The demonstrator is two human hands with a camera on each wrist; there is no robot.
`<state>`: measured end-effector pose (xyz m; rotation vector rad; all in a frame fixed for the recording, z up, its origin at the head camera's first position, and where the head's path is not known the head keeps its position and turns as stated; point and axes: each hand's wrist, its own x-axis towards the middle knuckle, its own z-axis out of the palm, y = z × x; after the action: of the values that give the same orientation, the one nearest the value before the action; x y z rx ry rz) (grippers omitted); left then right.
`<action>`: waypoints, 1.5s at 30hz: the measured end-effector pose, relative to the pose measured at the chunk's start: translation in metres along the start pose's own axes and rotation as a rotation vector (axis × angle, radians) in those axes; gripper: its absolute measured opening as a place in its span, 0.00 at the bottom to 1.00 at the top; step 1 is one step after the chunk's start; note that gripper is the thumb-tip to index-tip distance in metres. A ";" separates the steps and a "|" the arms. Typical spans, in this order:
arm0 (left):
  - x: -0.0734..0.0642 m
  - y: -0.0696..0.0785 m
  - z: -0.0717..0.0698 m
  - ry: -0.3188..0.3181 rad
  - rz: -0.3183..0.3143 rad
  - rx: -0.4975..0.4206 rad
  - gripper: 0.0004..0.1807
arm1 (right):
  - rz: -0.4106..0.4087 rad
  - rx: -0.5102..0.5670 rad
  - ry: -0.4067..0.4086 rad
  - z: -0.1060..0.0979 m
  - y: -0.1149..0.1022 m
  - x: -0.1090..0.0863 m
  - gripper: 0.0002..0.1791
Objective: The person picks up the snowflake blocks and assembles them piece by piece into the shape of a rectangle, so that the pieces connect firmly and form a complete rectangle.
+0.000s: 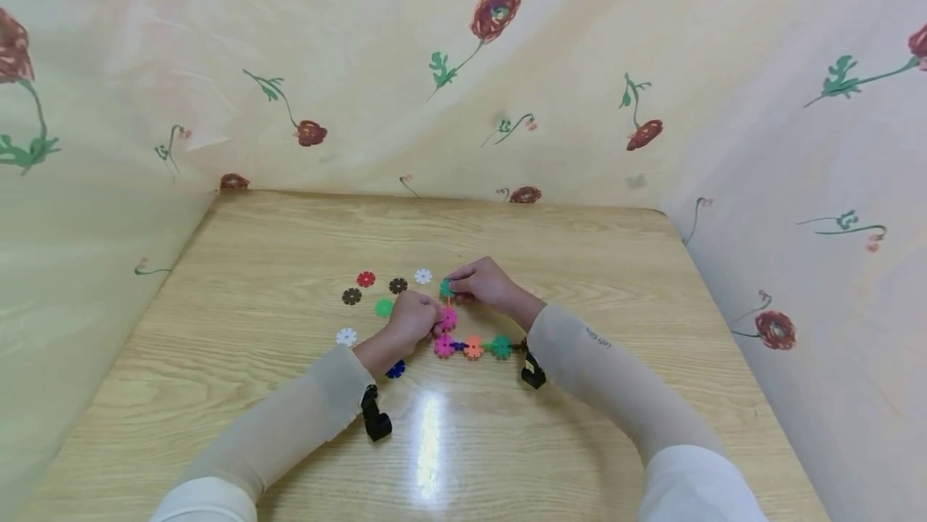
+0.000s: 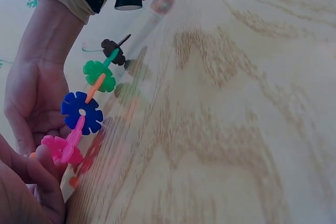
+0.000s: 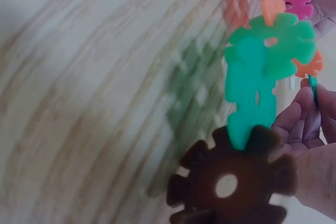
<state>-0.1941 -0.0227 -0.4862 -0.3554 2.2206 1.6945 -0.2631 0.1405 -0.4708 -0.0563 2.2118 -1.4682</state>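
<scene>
An L-shaped chain of slotted plastic snowflake discs lies before me. Its near row has a pink disc (image 1: 444,346), an orange disc (image 1: 474,347), a teal-green disc (image 1: 501,347) and a brown disc (image 3: 227,184) by my right sleeve. At the corner, my left hand (image 1: 414,319) pinches a second pink disc (image 1: 450,318). Thumb and fingers of my right hand (image 1: 491,284) pinch a green disc (image 1: 446,288) at the far end, which meets an orange disc (image 3: 310,65) in the right wrist view. A blue disc (image 2: 82,113) joins the row in the left wrist view.
Loose discs lie left of the chain: red (image 1: 365,279), brown (image 1: 351,296), another brown (image 1: 397,285), white (image 1: 423,276), bright green (image 1: 385,308), a second white (image 1: 346,337) and blue (image 1: 395,369). Flowered cloth (image 1: 405,71) stands behind the wooden table (image 1: 579,248).
</scene>
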 end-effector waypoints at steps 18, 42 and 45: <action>0.000 -0.001 0.001 0.032 0.008 -0.081 0.09 | -0.021 0.039 0.040 0.000 0.000 -0.005 0.11; 0.006 -0.007 -0.003 -0.056 0.001 -0.155 0.07 | 0.177 0.229 -0.003 -0.004 -0.002 -0.004 0.13; 0.006 -0.007 -0.004 -0.070 0.000 -0.154 0.07 | 0.199 0.242 -0.011 -0.005 -0.003 -0.004 0.13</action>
<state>-0.1972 -0.0281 -0.4941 -0.3275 2.0470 1.8543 -0.2621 0.1447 -0.4655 0.2280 1.9516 -1.6037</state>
